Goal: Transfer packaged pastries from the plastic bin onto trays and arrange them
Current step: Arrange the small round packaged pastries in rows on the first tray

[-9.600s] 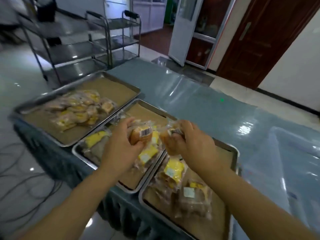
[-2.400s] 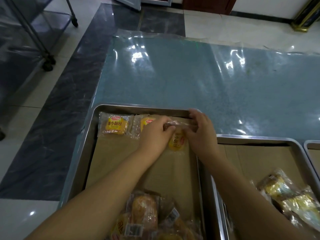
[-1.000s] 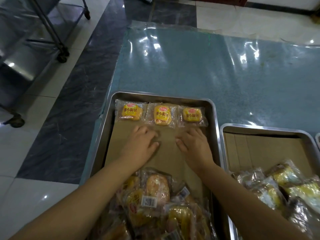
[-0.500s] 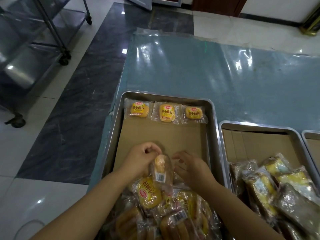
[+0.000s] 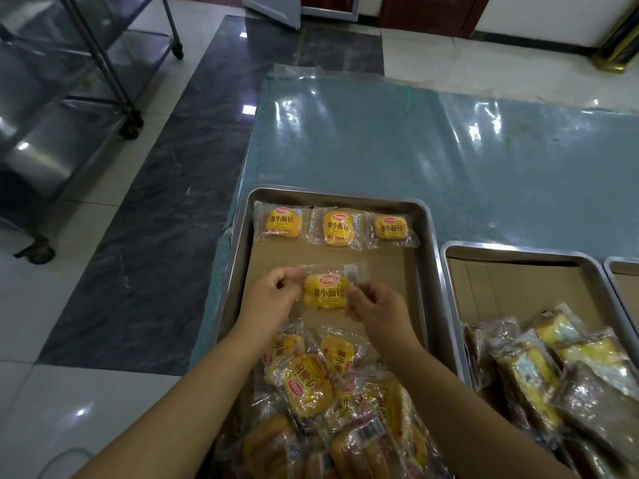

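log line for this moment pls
step: arranging | left hand: pinches pastry | right hand: pinches pastry | pastry: over tray middle | row: three at far end | pile: near end

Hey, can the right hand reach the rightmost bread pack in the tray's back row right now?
Probably yes: only bare cardboard lies between the right hand and the rightmost pack. But it and the left hand are pinching a fourth pack, so free it first.

The left forearm [image 5: 207, 385] and the right forearm [image 5: 460, 399] are bare along all the length that the view shows. The left hand [image 5: 273, 299] and the right hand [image 5: 377, 305] are bare too. The fingernails seem to be cut short, but the picture is soft there.
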`<action>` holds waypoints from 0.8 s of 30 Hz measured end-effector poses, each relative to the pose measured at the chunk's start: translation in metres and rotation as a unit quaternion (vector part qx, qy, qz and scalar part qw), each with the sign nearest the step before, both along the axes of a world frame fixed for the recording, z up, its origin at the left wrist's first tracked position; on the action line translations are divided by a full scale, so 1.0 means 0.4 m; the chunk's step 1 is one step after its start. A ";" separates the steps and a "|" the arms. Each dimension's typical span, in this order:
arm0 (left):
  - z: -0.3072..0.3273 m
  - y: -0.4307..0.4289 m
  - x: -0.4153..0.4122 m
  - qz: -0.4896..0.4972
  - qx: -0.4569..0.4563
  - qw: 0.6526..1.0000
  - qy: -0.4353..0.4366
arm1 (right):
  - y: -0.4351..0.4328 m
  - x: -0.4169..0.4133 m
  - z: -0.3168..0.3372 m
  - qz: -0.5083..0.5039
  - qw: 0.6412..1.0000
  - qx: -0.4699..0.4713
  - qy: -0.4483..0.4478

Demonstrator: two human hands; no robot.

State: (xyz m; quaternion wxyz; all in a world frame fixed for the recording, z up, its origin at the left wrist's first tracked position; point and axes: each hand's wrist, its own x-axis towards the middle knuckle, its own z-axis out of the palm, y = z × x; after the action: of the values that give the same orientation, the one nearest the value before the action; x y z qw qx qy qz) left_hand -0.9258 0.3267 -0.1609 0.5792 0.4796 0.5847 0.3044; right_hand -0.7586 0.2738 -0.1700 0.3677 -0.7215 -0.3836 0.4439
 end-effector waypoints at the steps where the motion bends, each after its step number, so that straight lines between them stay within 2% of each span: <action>1: -0.009 0.006 -0.005 -0.012 0.026 0.999 0.042 | 0.010 0.000 0.001 -0.011 0.999 -0.015 0.031; 5: -0.040 0.028 -0.022 -0.022 0.048 0.993 0.102 | 0.042 -0.011 -0.018 -0.020 0.996 -0.055 0.067; 8: -0.059 0.040 -0.030 -0.013 0.088 0.979 0.182 | 0.065 -0.024 -0.047 -0.038 0.996 -0.072 0.027; 11: -0.064 0.056 -0.034 -0.002 0.145 0.948 0.283 | 0.106 -0.050 -0.071 -0.041 0.995 -0.092 -0.026; 14: -0.058 0.080 -0.037 -0.007 0.212 0.917 0.337 | 0.159 -0.080 -0.086 -0.026 0.994 -0.095 -0.054; 17: -0.060 0.099 -0.040 -0.026 0.245 0.884 0.398 | 0.192 -0.101 -0.096 0.006 0.996 -0.090 -0.025; 20: -0.076 0.102 -0.048 -0.072 0.295 0.828 0.472 | 0.202 -0.102 -0.108 0.041 0.996 -0.085 -0.003; 24: -0.108 0.104 -0.055 -0.223 0.300 0.790 0.487 | 0.193 -0.081 -0.109 0.049 0.996 -0.075 0.009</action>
State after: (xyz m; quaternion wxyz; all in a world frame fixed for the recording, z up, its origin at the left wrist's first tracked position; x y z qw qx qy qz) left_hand -0.9477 0.3684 -0.2041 0.0968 0.8308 0.5455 0.0527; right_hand -0.7909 0.3510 -0.2134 0.2941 -0.7234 -0.3807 0.4952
